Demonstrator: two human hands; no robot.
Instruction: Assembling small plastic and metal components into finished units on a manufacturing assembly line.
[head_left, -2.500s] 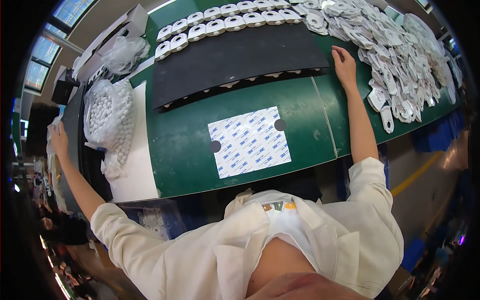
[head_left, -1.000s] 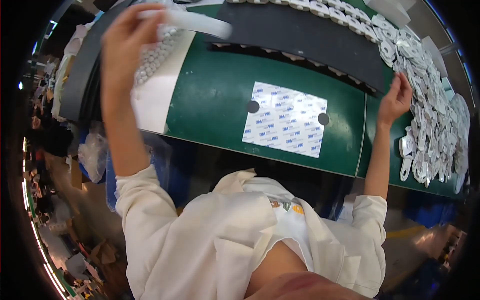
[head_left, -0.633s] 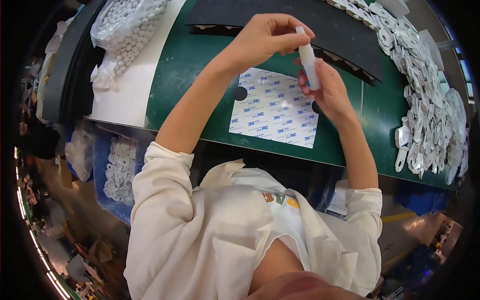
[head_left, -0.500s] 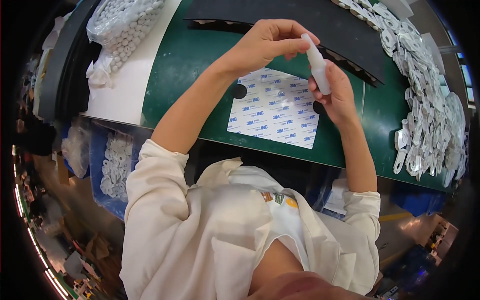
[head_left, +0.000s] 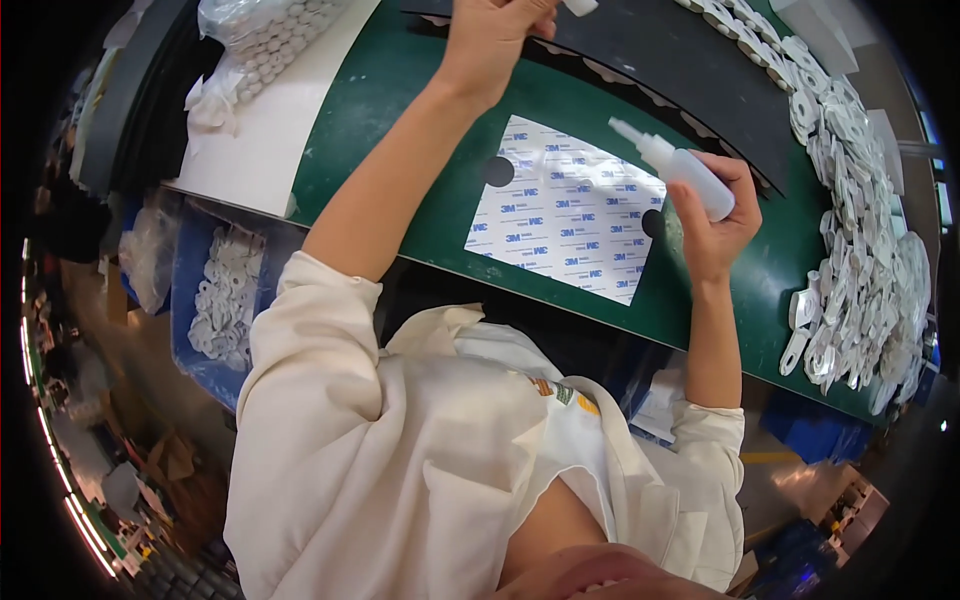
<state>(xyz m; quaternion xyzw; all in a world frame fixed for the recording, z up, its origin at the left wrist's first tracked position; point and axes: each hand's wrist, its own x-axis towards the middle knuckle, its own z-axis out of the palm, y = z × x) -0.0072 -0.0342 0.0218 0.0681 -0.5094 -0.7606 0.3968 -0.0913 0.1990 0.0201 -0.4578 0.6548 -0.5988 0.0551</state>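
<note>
My right hand [head_left: 718,215] is closed around a translucent white squeeze bottle [head_left: 700,180]. Its narrow nozzle tip is bare and tilts up to the left. At the top edge, my left hand [head_left: 490,45] is partly cut off by the frame. A small white cap [head_left: 580,6] shows at its fingers. Below the hands, a white sheet with blue print [head_left: 565,225] lies on the green table top [head_left: 440,215]. One black disc [head_left: 498,171] sits at the sheet's left edge, and another black disc [head_left: 653,222] at its right edge, near my right wrist.
A long black panel [head_left: 640,60] lies across the table's far side. White plastic pieces [head_left: 850,260] are heaped along the right. A bag of white balls [head_left: 275,50] rests on a white board [head_left: 250,160] at left, above a blue bin [head_left: 190,340] of white parts.
The cap has come off the bottle. My left hand has gone up with it toward the top edge, while my right hand has shifted right and down with the bottle.
</note>
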